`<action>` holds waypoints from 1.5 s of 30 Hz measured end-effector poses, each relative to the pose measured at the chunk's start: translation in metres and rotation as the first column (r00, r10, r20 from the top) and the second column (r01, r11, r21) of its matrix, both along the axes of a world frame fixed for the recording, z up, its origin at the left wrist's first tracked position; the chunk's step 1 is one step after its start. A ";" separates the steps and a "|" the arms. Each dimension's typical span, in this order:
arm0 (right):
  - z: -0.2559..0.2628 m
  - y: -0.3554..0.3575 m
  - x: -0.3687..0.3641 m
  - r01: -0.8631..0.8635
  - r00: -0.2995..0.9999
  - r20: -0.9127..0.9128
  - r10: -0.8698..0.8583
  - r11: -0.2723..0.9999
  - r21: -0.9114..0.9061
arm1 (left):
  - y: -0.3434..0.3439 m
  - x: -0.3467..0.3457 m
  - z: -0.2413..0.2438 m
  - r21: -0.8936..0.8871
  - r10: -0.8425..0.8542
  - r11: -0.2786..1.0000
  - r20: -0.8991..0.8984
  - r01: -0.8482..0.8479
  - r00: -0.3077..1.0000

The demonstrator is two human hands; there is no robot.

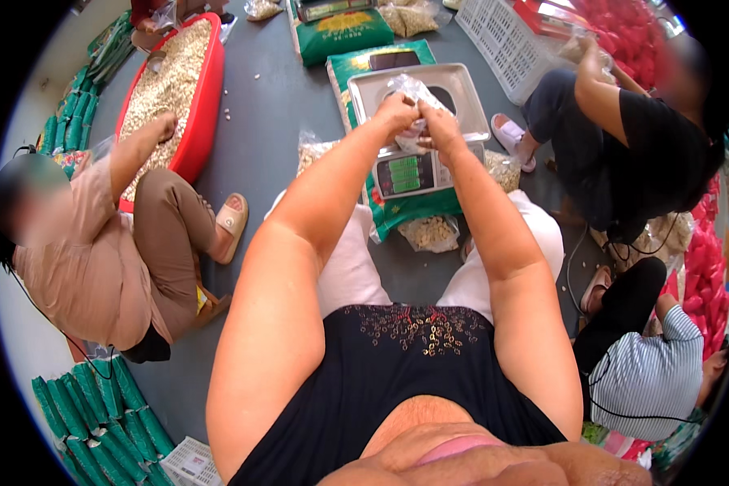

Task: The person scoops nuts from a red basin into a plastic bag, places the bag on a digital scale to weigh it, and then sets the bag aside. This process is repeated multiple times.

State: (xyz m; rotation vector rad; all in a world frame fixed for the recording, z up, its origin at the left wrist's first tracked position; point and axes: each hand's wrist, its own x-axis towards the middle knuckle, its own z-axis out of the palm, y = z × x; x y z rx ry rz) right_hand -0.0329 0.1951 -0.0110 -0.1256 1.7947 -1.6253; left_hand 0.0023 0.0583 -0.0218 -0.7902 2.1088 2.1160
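Observation:
Both my hands meet over the metal pan of a digital weighing scale (472, 124). My left hand (397, 113) pinches the top of a clear plastic bag (417, 90). My right hand (440, 126) grips the same bag from the other side; its contents are mostly hidden by my fingers. The scale's green display (405, 175) is lit. Under the scale lies a green printed sack (389, 220), with a dark phone (395, 59) on its far end. Filled clear bags of pale dried pieces lie by my knees: one below the sack (430, 233), one at the left (313, 152), one at the right (503, 170).
A red tub (209, 115) of pale pieces stands left, a seated co-worker (91, 243) reaching into it. Another co-worker (656, 133) sits right, by a white crate (498, 45). One in stripes (647, 376) sits lower right. Green packets (91, 401) are stacked lower left.

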 end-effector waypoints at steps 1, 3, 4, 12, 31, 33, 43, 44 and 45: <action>-0.006 -0.001 0.000 -0.033 0.999 -0.030 0.033 0.999 -0.016 | -0.004 -0.002 -0.007 -0.105 -0.031 0.994 -0.036 0.027 0.999; -0.022 -0.001 -0.011 -0.028 0.991 -0.134 0.029 1.000 0.006 | 0.006 -0.004 -0.004 -0.148 -0.002 0.989 -0.013 0.000 1.000; -0.025 -0.002 -0.012 0.027 0.986 -0.163 -0.029 1.000 -0.012 | 0.008 -0.003 -0.002 -0.149 -0.013 0.989 0.001 0.013 1.000; -0.026 0.007 -0.023 0.072 0.997 0.011 -0.072 0.993 -0.088 | 0.017 0.004 0.029 0.000 -0.066 0.998 0.125 0.066 0.990; -0.024 0.035 -0.043 0.299 0.934 -0.225 -0.278 0.952 0.064 | -0.009 0.025 0.043 -0.917 -0.087 0.382 0.089 0.116 0.992; -0.024 0.036 -0.040 0.266 0.937 -0.260 -0.235 0.960 0.092 | -0.013 0.019 0.036 -0.885 -0.135 0.391 0.216 0.252 0.967; -0.078 0.051 -0.070 0.085 0.970 -0.237 -0.045 0.983 0.162 | -0.022 0.009 0.012 -0.852 -0.101 0.441 0.266 0.283 0.959; -0.074 0.053 -0.062 0.069 0.972 -0.232 -0.025 0.980 0.184 | -0.024 0.009 0.005 -0.841 -0.140 0.446 0.273 0.307 0.952; -0.076 0.058 -0.059 0.041 0.959 -0.282 0.003 0.988 0.148 | -0.028 0.006 0.000 -0.836 -0.175 0.445 0.271 0.322 0.947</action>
